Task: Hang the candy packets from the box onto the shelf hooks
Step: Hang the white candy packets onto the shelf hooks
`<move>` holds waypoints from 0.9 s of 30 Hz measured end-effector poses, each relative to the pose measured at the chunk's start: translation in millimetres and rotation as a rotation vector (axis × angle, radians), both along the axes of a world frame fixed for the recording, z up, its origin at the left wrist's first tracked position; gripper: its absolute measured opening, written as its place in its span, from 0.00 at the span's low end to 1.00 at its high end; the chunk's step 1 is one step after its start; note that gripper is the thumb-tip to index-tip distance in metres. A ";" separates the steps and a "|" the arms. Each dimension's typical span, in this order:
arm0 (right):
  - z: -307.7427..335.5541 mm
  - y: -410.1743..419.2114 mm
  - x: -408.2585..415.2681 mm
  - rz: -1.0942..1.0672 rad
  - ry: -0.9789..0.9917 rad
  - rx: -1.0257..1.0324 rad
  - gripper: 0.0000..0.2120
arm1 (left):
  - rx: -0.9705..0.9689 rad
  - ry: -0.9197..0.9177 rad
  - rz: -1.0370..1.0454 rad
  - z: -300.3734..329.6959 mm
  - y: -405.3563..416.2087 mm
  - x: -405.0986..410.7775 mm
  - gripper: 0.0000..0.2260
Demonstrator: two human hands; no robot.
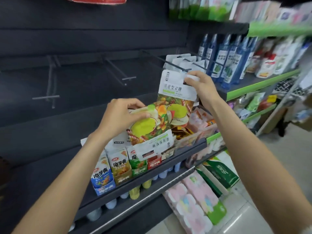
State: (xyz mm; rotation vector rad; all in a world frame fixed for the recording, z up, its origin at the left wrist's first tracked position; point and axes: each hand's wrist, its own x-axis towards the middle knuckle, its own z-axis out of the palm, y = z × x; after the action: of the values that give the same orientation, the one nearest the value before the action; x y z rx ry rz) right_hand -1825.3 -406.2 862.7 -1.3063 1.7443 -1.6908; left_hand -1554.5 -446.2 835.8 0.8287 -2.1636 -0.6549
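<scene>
before the dark pegboard wall, both hands work at the level of the hooks. right hand (pixel 199 85) pinches the white header of an upright candy packet (pixel 175 100), raised to just below the tip of the occupied hook (pixel 179 65), where earlier packets (pixel 181 60) already hang by their punched slots. left hand (pixel 125 114) grips a second packet (pixel 148 127), held upside down and lower, overlapping the first and hanging over the boxed snacks (pixel 118 164) on the shelf edge (pixel 152 173). empty hooks (pixel 118 71) stand well apart to the left. the supply box is not in view.

likely step — threading the upright packet's slot onto the hook. whether the slot is lined up with the tip cannot be told, since the fingers cover it. risks from here: the tip may miss the slot and crease or tear the header; a push along the rod could crowd the hanging packets; the left hand's loose, inverted packet may slip — its hold is only at one end — and drop among the boxes below.
</scene>
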 end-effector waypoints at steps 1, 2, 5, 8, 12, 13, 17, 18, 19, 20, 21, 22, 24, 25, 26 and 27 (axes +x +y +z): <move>2.0 -4.2 -0.8 0.006 0.005 0.000 0.06 | -0.001 -0.012 -0.004 2.0 -0.6 -5.1 0.06; 2.4 -9.5 -2.9 0.017 -0.003 0.000 0.07 | -0.005 -0.022 -0.015 3.6 -0.6 -9.6 0.06; 2.0 -20.4 -8.8 0.047 -0.021 0.011 0.06 | -0.018 -0.048 -0.042 3.5 -1.3 -21.6 0.05; -2.3 -26.0 -17.2 0.104 -0.050 0.022 0.05 | 0.004 -0.049 -0.035 0.6 -3.3 -29.9 0.04; -7.7 -39.6 -25.0 0.134 -0.063 0.058 0.04 | 0.011 -0.052 -0.023 -2.1 -4.0 -39.6 0.04; -7.2 -45.6 -25.1 0.135 -0.041 0.061 0.04 | 0.024 -0.045 -0.021 -2.1 -4.3 -42.3 0.04; -9.0 -71.8 -20.5 0.114 0.006 0.089 0.07 | 0.087 -0.010 -0.006 -1.1 -6.7 -53.0 0.06; -9.6 -75.1 -17.9 0.107 -0.009 0.107 0.10 | 0.101 -0.002 0.001 -1.4 -6.9 -55.0 0.07; -9.1 -73.5 -15.1 0.098 -0.030 0.110 0.16 | 0.117 0.009 0.010 -2.1 -6.9 -57.1 0.07; -8.6 -66.7 -13.1 0.082 -0.055 0.089 0.21 | 0.134 0.020 0.017 -3.3 -6.9 -58.9 0.07; -8.9 -53.2 -11.8 0.044 -0.073 0.050 0.25 | 0.147 0.031 0.022 -4.9 -6.8 -60.9 0.07; -11.6 -35.7 -11.1 0.001 -0.082 -0.003 0.26 | 0.157 0.043 0.027 -6.7 -6.9 -62.3 0.07; -27.8 7.3 -6.3 -0.024 -0.082 -0.096 0.21 | 0.187 0.092 0.051 -10.6 -6.6 -64.9 0.06; -40.5 29.0 -2.2 -0.009 -0.070 -0.098 0.17 | 0.216 0.135 0.067 -12.5 -6.3 -66.1 0.05; -54.0 48.7 2.5 0.019 -0.053 -0.071 0.16 | 0.253 0.185 0.082 -13.8 -5.7 -67.5 0.05; -67.3 63.5 6.6 0.052 -0.037 -0.027 0.18 | 0.293 0.236 0.091 -14.8 -4.6 -68.9 0.05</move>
State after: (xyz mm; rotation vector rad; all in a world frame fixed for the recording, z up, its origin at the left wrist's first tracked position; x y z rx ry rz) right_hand -1818.7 -342.7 795.4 -1.3120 1.6585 -1.7043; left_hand -1623.4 -450.8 821.0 0.9438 -1.8327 -0.9867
